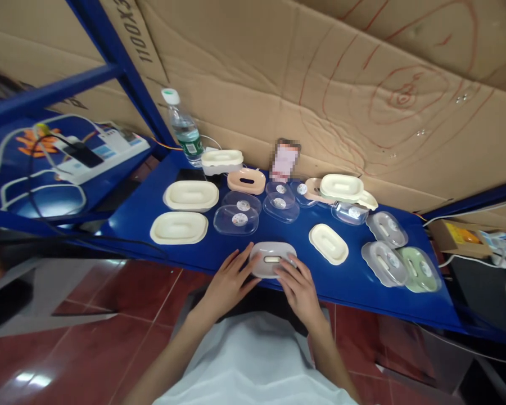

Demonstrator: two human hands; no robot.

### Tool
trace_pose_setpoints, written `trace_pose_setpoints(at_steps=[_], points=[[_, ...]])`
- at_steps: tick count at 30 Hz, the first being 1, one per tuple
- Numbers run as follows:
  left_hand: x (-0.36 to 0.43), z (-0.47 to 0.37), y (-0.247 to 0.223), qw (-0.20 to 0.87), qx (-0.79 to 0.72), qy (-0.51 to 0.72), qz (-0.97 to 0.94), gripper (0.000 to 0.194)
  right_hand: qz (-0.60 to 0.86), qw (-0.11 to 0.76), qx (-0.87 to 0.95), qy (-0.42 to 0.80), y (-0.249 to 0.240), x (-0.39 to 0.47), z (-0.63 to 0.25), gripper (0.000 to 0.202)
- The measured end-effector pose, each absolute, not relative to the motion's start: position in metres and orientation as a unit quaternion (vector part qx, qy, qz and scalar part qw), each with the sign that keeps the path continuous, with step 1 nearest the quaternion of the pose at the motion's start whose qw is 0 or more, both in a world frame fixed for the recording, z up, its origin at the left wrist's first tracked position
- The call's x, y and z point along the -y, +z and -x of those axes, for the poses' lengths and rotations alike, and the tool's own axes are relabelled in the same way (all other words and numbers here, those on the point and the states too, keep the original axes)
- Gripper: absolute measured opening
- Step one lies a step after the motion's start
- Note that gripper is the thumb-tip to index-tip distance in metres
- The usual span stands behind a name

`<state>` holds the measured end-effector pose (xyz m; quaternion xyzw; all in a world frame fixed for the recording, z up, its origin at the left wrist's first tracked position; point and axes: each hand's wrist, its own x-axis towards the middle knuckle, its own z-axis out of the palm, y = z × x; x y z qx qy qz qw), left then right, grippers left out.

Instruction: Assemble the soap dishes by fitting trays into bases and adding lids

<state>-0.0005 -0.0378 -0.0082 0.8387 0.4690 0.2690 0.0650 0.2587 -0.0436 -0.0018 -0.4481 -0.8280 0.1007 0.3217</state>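
At the table's front edge, a grey oval soap dish (273,272) with a slot in its middle lies between my hands. My left hand (233,281) grips its left end, fingers along the side and thumb at the near edge. On the right end rest the bent fingers of my right hand (297,284), closed around the rim. A cream oval tray (328,244) lies to the right of the dish. Clear oval lids (225,220) with round white labels lie beyond my left hand. The underside of the grey dish is hidden.
Cream trays (179,228) line the left of the blue table (278,233). A water bottle (185,132), a peach dish (247,181) and a phone (285,159) stand at the back. Lidded grey dishes (384,262) and a green one (419,269) sit at right.
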Motion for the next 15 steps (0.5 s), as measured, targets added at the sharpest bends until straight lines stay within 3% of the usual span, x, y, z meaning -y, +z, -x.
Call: trace_pose_setpoints(at_steps=[9,15], points=[[-0.003,0.037,0.015,0.039,-0.506,0.319,-0.8,0.055,0.437,0.293,0.84,0.13,0.007,0.033,-0.255,0.051],[-0.054,0.062,0.009,0.081,-0.55,0.245,-0.794,0.056,0.44,0.277,0.836,0.176,0.008,0.029,-0.26,0.067]])
